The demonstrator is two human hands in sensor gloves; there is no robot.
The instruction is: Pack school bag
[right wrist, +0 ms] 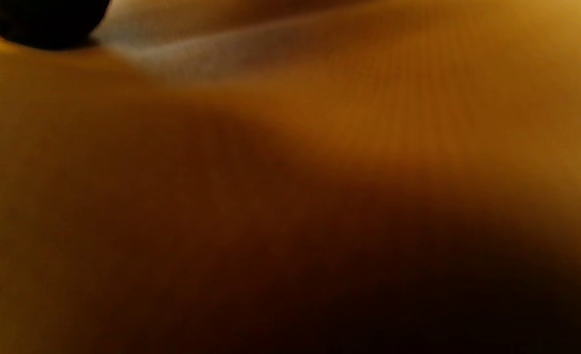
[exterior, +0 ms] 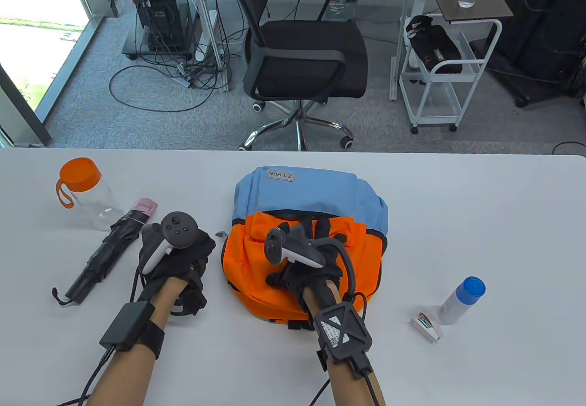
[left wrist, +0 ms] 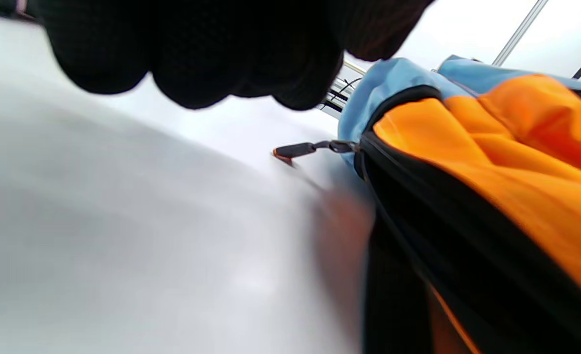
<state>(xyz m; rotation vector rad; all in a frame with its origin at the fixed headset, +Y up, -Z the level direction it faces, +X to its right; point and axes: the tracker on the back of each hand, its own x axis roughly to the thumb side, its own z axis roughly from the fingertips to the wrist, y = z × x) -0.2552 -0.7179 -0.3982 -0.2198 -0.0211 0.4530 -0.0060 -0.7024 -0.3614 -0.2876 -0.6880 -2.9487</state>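
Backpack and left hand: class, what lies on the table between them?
In the table view, only a small zipper pull lies on bare table between the left hand and the backpack; the left wrist view confirms.

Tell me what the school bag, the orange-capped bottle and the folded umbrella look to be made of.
School bag: woven synthetic fabric, matte, blue and orange; it creases softly under the right hand.
Orange-capped bottle: clear hard plastic body, probably, since the table shows through; opaque orange plastic cap and loop.
Folded umbrella: thin black cloth canopy in folds; the pink handle looks like plastic.
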